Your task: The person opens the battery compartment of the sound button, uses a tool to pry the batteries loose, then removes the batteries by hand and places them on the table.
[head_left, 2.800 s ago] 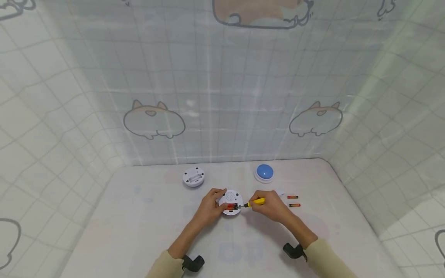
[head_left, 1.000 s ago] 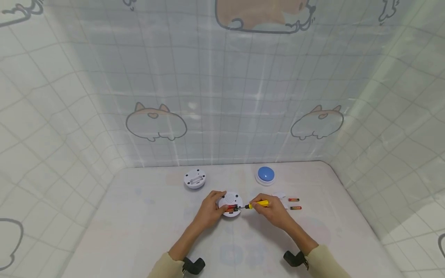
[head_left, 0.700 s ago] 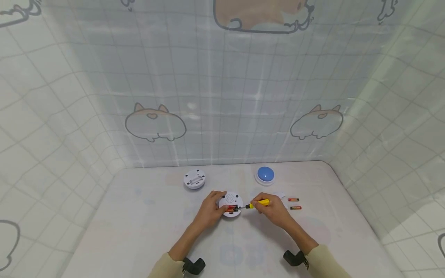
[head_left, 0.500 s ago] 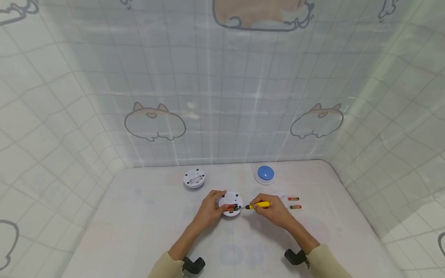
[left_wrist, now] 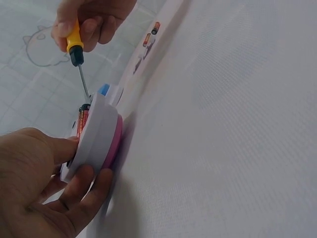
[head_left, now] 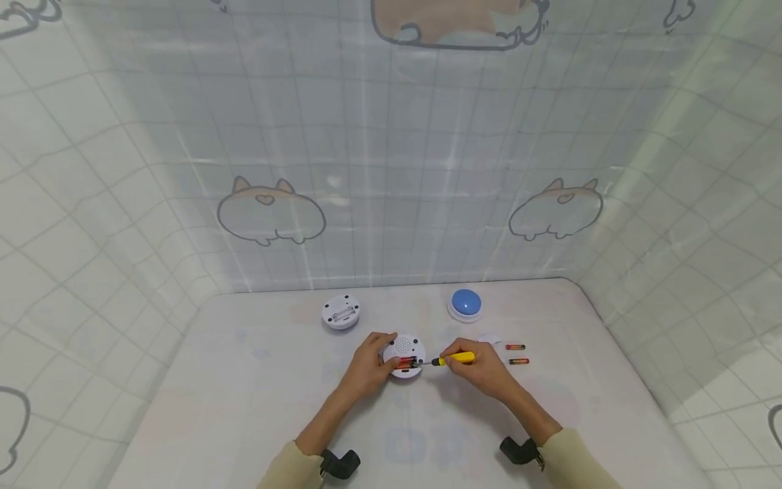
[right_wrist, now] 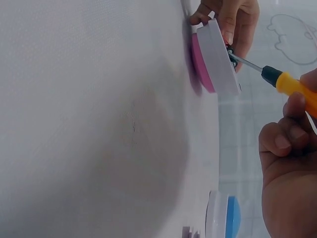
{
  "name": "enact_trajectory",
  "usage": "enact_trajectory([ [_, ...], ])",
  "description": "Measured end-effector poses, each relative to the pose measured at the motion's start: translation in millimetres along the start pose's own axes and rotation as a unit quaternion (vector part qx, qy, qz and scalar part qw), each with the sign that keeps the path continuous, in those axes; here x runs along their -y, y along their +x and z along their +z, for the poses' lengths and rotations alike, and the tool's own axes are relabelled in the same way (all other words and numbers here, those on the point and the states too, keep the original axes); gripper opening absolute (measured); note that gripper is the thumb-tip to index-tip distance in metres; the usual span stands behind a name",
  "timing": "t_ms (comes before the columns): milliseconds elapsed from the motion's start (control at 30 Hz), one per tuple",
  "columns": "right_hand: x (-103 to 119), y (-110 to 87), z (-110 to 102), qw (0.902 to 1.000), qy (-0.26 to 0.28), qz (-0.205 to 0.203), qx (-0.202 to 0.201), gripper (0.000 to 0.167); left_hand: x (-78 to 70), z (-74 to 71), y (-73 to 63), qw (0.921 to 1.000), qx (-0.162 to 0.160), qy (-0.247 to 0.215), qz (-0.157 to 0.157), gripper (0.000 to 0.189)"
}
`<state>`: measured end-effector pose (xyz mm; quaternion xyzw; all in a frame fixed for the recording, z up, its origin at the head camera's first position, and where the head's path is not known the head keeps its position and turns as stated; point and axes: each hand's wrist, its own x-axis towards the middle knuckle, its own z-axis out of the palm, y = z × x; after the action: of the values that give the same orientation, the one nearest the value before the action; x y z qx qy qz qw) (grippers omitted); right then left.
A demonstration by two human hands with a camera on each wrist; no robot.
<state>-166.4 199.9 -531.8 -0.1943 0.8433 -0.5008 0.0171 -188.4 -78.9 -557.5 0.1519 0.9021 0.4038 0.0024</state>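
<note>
My left hand (head_left: 368,367) grips a round white push-button device (head_left: 404,345) that lies face down, its pink dome (right_wrist: 200,62) against the table. The thumb presses on red-and-black batteries (head_left: 404,363) in the uncovered battery compartment. My right hand (head_left: 479,367) holds a screwdriver (head_left: 462,358) by its yellow handle, fingers curled round it. The screwdriver's metal shaft (left_wrist: 83,82) slants into the compartment at the batteries' ends. Whether its tip touches a battery or the contact beside it cannot be told.
A second white device (head_left: 341,312) lies face down at the back left, its battery slot bare. At the back right stands a blue-domed button (head_left: 466,302). Two loose batteries (head_left: 516,354) and a partly hidden white piece (head_left: 489,338) lie beyond my right hand.
My right hand and the screwdriver handle have shifted slightly right since the earliest frame, with the tip still at the compartment. My left hand keeps its grip; the head view has tilted slightly.
</note>
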Motion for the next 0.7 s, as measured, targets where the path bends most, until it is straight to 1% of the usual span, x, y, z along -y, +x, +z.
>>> enact_trajectory([
  [267, -0.4, -0.9, -0.1, 0.9998, 0.015, -0.005, -0.01, 0.014, 0.0, 1.5, -1.2, 0.9999, 0.001, 0.007, 0.009, 0.052],
  [500, -0.4, -1.0, 0.0, 0.9997, 0.023, 0.004, -0.01, 0.013, -1.8, 1.7, -2.0, 1.0, -0.003, 0.003, 0.005, 0.052],
  [700, -2.5, -1.3, 2.1, 0.9997, 0.014, 0.011, -0.015, 0.011, -3.0, 2.2, -2.8, 1.0, -0.005, 0.008, -0.001, 0.052],
])
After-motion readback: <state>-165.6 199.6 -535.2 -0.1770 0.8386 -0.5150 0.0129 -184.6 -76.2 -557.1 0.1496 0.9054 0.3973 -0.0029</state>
